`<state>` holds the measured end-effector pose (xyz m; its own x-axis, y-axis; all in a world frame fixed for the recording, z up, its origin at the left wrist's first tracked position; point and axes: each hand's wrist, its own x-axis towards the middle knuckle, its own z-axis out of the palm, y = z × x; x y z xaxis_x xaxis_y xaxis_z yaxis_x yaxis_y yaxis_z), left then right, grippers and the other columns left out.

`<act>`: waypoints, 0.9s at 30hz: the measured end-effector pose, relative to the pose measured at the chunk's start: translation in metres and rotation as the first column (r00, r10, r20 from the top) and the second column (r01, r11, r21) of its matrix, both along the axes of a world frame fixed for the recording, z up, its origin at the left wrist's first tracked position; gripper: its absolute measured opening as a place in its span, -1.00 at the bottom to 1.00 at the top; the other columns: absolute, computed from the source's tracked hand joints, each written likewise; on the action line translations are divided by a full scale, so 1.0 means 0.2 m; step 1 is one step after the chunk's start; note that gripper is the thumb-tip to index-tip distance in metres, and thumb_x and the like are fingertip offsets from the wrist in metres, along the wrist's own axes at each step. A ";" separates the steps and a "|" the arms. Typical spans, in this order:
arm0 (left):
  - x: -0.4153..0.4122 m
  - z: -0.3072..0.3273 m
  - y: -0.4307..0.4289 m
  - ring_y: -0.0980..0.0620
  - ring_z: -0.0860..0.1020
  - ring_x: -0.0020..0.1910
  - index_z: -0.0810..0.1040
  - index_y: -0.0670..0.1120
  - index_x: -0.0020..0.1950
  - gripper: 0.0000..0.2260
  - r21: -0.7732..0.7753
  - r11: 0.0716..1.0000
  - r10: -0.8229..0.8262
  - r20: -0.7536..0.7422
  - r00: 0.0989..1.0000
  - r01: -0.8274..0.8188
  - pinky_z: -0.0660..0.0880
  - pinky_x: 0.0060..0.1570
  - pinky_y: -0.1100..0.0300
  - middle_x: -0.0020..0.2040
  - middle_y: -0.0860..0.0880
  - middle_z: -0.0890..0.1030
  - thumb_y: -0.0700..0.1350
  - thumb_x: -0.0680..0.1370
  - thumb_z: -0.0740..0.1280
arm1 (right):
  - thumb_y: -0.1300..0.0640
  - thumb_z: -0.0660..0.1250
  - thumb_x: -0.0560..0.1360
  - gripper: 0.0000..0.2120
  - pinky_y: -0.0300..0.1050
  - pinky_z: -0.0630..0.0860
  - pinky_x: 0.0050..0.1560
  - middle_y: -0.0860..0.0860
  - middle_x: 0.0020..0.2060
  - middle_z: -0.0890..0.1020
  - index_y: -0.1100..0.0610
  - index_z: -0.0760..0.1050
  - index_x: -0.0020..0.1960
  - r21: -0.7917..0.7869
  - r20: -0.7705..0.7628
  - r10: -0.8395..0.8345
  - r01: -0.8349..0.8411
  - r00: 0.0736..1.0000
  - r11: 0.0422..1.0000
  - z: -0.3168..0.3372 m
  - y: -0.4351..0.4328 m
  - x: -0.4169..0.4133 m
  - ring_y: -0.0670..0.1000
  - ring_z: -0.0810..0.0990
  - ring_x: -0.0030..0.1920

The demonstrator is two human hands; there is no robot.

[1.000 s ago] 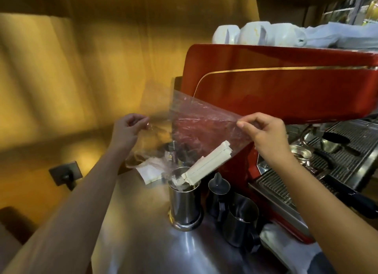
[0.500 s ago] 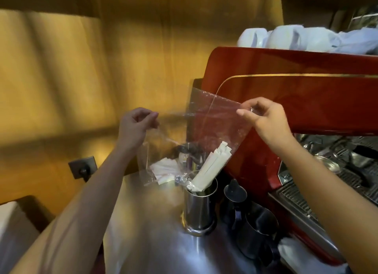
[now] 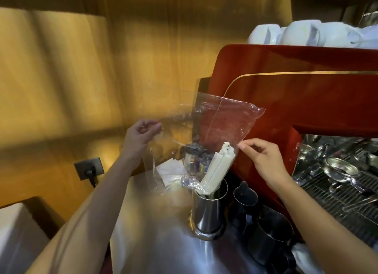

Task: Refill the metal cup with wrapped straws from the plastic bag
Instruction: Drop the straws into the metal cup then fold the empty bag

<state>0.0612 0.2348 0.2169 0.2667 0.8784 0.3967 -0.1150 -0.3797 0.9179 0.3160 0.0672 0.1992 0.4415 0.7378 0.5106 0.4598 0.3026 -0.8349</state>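
A clear plastic bag [image 3: 221, 122] hangs upended over the metal cup [image 3: 208, 210], its mouth down at the cup's rim. A bundle of white wrapped straws [image 3: 216, 169] leans out of the bag into the cup, tilted to the right. My left hand [image 3: 141, 134] pinches the bag's left edge. My right hand [image 3: 263, 157] pinches the bag's right edge just beside the tops of the straws. The cup stands upright on the steel counter [image 3: 155, 243].
A red espresso machine [image 3: 296, 101] rises right behind the cup, white cups [image 3: 294, 34] on top, its drip grate [image 3: 337, 194] at right. Two dark pitchers [image 3: 266, 230] stand just right of the cup. White napkins [image 3: 171, 169] lie behind it. A wall socket [image 3: 90, 168] is at left.
My right hand has come down from the bag's upper corner to its right edge near the straws. The straws now stand steeper and deeper in the cup.
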 end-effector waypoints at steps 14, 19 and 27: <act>-0.11 -0.06 -0.08 0.11 0.63 -0.33 0.61 -0.05 -0.16 -0.95 -0.071 0.997 0.033 -0.102 0.994 -0.040 0.54 -0.36 0.27 -0.33 0.03 0.68 -0.17 0.49 0.38 | 0.20 0.33 0.46 -0.86 -0.41 0.43 -0.22 -0.08 -0.29 0.60 0.03 0.56 -0.24 0.130 0.067 -0.103 0.094 0.992 0.987 0.16 0.03 -0.02 -0.25 0.52 -0.29; -0.10 -0.02 -0.11 0.10 0.64 -0.31 0.60 -0.09 -0.10 -0.97 -0.068 0.997 0.036 -0.108 0.994 -0.044 0.53 -0.31 0.23 -0.23 -0.06 0.66 -0.17 0.49 0.37 | 0.20 0.33 0.46 -0.93 -0.10 0.48 -0.09 -0.02 -0.27 0.61 0.13 0.57 -0.19 0.138 0.064 -0.117 0.107 0.991 0.985 0.22 0.03 -0.01 -0.05 0.56 -0.19; -0.09 -0.01 -0.15 -0.03 0.60 -0.21 0.59 -0.12 -0.13 -0.95 -0.039 0.996 0.078 0.003 0.997 -0.078 0.57 -0.12 0.13 -0.21 -0.14 0.62 -0.25 0.48 0.36 | 0.17 0.32 0.48 -0.87 -0.16 0.51 -0.10 -0.05 -0.27 0.62 0.01 0.56 -0.23 0.138 0.036 -0.118 0.112 0.992 0.984 0.20 0.02 -0.01 -0.11 0.58 -0.20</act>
